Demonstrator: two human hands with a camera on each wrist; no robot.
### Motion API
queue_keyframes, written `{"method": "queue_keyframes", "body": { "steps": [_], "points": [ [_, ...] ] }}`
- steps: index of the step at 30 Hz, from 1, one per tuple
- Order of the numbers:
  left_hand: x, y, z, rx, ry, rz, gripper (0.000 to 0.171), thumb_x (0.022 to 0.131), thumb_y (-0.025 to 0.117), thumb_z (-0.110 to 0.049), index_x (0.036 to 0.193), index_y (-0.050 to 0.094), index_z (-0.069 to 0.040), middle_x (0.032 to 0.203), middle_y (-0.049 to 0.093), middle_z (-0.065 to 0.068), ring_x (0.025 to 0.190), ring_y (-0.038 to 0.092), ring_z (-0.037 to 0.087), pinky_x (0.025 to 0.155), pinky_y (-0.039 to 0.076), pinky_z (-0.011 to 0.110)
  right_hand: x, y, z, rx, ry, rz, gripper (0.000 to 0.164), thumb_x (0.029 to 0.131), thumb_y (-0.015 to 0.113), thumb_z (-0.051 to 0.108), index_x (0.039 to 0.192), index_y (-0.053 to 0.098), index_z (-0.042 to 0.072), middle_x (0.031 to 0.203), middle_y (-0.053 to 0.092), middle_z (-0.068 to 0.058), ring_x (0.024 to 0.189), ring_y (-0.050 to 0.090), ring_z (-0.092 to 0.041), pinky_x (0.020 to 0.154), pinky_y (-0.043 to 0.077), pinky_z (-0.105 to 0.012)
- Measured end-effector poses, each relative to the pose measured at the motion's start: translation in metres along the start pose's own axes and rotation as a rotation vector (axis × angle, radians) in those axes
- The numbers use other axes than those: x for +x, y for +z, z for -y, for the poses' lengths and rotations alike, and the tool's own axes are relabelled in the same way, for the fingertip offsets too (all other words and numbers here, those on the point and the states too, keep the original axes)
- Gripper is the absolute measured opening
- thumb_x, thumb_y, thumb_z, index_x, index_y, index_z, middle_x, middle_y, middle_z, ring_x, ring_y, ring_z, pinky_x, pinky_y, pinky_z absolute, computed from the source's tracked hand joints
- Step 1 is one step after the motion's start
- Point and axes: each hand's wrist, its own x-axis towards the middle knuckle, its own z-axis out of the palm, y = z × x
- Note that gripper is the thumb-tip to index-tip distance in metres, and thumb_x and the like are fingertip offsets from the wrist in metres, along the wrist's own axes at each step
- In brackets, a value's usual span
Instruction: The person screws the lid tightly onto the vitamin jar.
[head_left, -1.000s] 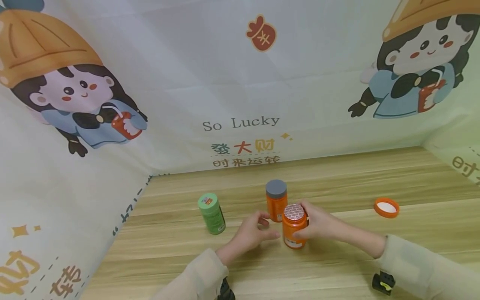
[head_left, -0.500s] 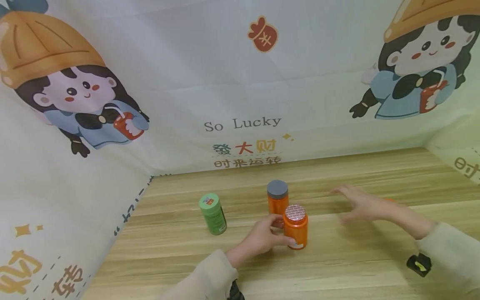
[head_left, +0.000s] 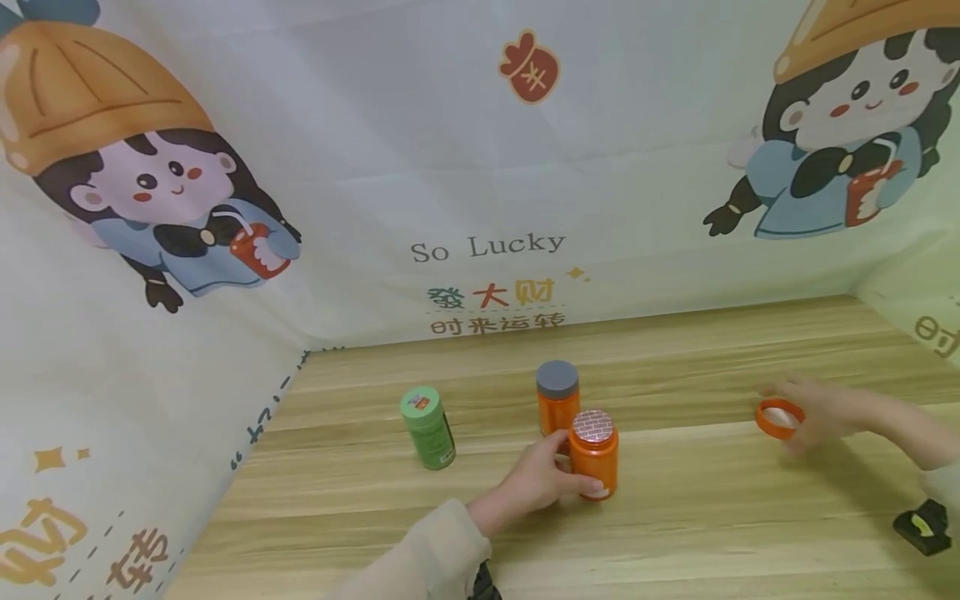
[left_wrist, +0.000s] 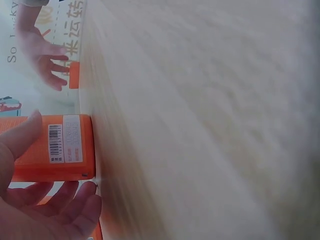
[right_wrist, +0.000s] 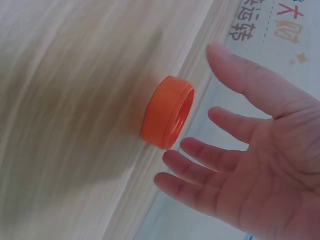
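Observation:
An orange bottle [head_left: 600,460] stands upright on the wooden table, its mouth covered by a brick-patterned foil seal. My left hand [head_left: 534,478] holds it low from the left; in the left wrist view, the thumb lies across one side and the fingers reach behind. A barcode label shows on the bottle [left_wrist: 42,167] there. Off to the right, an orange lid [head_left: 777,417] lies with its white inside facing up. My right hand [head_left: 825,410] is over the lid's right side, slightly blurred. In the right wrist view, the fingers of this hand [right_wrist: 265,150] are spread close above the lid [right_wrist: 162,115].
Just behind the held bottle is another orange bottle with a grey cap [head_left: 557,390]. A green bottle [head_left: 429,429] stands farther left. Printed white cloth [head_left: 360,192] hangs along the table's back and sides.
My right hand has let go of the orange bottle and swung right to the lid. My left hand has moved in and taken hold of the bottle, which stays in place.

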Motion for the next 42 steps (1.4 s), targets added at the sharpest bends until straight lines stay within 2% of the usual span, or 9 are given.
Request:
{"method": "queue_keyframes", "body": {
  "steps": [5, 12, 22, 29, 36, 42],
  "points": [
    [-0.001, 0.002, -0.003, -0.006, -0.003, 0.005, 0.057, 0.071, 0.078, -0.009, 0.121, 0.051, -0.004, 0.110, 0.062, 0.011, 0.092, 0.061, 0.021, 0.079, 0.048, 0.033, -0.004, 0.002, -0.004, -0.021, 0.014, 0.002, 0.076, 0.066, 0.080, 0.018, 0.121, 0.040, -0.016, 0.112, 0.042, -0.039, 0.098, 0.047, -0.049, 0.074, 0.044, -0.052],
    [-0.001, 0.006, -0.002, -0.041, -0.005, 0.010, 0.055, 0.070, 0.078, -0.005, 0.118, 0.052, -0.007, 0.111, 0.062, 0.009, 0.096, 0.060, 0.023, 0.084, 0.047, 0.037, 0.001, 0.005, -0.008, -0.055, 0.000, -0.062, 0.063, 0.070, 0.076, 0.018, 0.112, 0.047, -0.020, 0.098, 0.051, -0.030, 0.083, 0.052, -0.032, 0.067, 0.045, -0.040],
    [0.000, 0.006, -0.001, -0.037, -0.009, 0.006, 0.059, 0.069, 0.079, -0.004, 0.121, 0.052, -0.006, 0.108, 0.062, 0.007, 0.090, 0.059, 0.018, 0.080, 0.047, 0.032, 0.006, 0.009, -0.015, -0.035, -0.018, -0.104, 0.057, 0.069, 0.076, 0.014, 0.105, 0.049, -0.021, 0.095, 0.056, -0.025, 0.083, 0.053, -0.030, 0.070, 0.046, -0.040],
    [0.000, 0.005, -0.002, -0.044, -0.007, 0.016, 0.059, 0.069, 0.078, -0.003, 0.121, 0.052, -0.006, 0.107, 0.062, 0.008, 0.088, 0.059, 0.017, 0.079, 0.047, 0.031, 0.005, 0.010, -0.017, -0.034, -0.082, -0.146, 0.046, 0.069, 0.076, 0.012, 0.099, 0.053, -0.014, 0.089, 0.059, -0.012, 0.076, 0.048, -0.014, 0.064, 0.042, -0.027],
    [0.000, 0.005, 0.000, -0.047, 0.008, 0.023, 0.057, 0.069, 0.078, -0.002, 0.119, 0.052, -0.005, 0.107, 0.063, 0.009, 0.088, 0.059, 0.017, 0.079, 0.048, 0.030, 0.004, 0.012, -0.017, -0.085, -0.146, -0.178, 0.054, 0.071, 0.075, 0.013, 0.108, 0.051, -0.016, 0.098, 0.061, -0.018, 0.085, 0.055, -0.020, 0.068, 0.045, -0.028],
    [0.001, 0.006, 0.002, -0.048, 0.012, 0.021, 0.057, 0.069, 0.078, -0.002, 0.120, 0.052, -0.005, 0.106, 0.063, 0.009, 0.088, 0.059, 0.017, 0.078, 0.048, 0.029, 0.007, 0.011, -0.010, -0.054, -0.204, -0.217, 0.044, 0.072, 0.073, 0.012, 0.104, 0.055, -0.012, 0.095, 0.060, -0.013, 0.080, 0.050, -0.008, 0.065, 0.044, -0.025]
  ]
}}
